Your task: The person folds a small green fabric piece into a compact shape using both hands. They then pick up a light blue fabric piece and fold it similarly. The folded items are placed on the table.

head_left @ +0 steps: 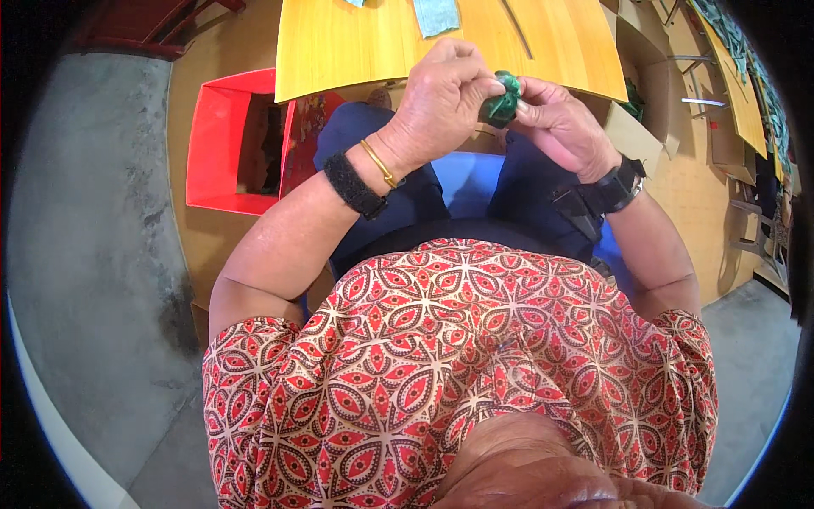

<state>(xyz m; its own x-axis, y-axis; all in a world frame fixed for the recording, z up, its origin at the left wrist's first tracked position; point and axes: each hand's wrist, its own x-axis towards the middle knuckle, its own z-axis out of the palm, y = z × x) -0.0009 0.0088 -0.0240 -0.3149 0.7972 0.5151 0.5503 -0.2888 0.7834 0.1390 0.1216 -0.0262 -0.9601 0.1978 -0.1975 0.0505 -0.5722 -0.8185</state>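
A small, shiny dark-green bunched piece (500, 102), which looks like satin cloth gathered into a ring or bow, is held up just in front of the table's near edge. My left hand (445, 102) pinches its left side between thumb and fingers. From the right, my right hand (564, 127) grips it with the thumb and forefinger. Its exact kind cannot be made out, and the fingers cover part of it. Both hands are above my lap, close together and joined by the green piece.
Ahead stands a yellow wooden table (365, 51) with pale blue-green cloth pieces (437, 15) and a thin dark rod (515, 27). A red open box (222, 140) sits at the left. Cardboard boxes (636, 136) and another table (736, 85) with cloth are at the right.
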